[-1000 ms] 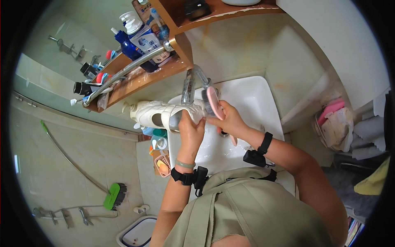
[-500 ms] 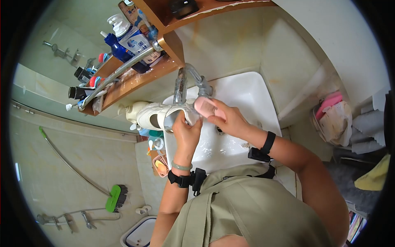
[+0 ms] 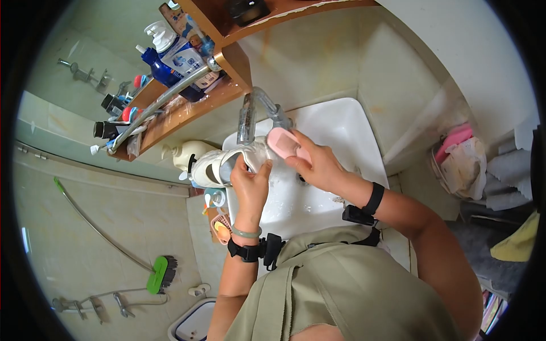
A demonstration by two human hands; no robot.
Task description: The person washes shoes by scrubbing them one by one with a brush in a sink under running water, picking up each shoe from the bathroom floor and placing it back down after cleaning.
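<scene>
My left hand (image 3: pixel 250 184) is closed on a white shoe (image 3: pixel 210 169) with cut-out openings, its thumb and fingers gripping the edge near the opening. The shoe lies sideways over the left part of the white sink (image 3: pixel 364 136), just below the tap (image 3: pixel 247 120). In my right hand (image 3: pixel 318 162) is a pink scrub brush (image 3: pixel 282 143), its back turned up toward me. The brush is against or very close to the shoe's right end; its bristles are hidden. Wet suds or drops show in the basin.
A wooden shelf (image 3: pixel 187 116) with a blue bottle (image 3: pixel 159 68) and other toiletries overhangs the upper left. Beside the sink sits a small pink basket (image 3: pixel 220 227). A green broom (image 3: pixel 162 274) leans at the lower left. Pink and white items hang at the right (image 3: pixel 460 159).
My left hand and the shoe have shifted slightly left. The brush has tilted a little in my right hand, which stays nearly in place.
</scene>
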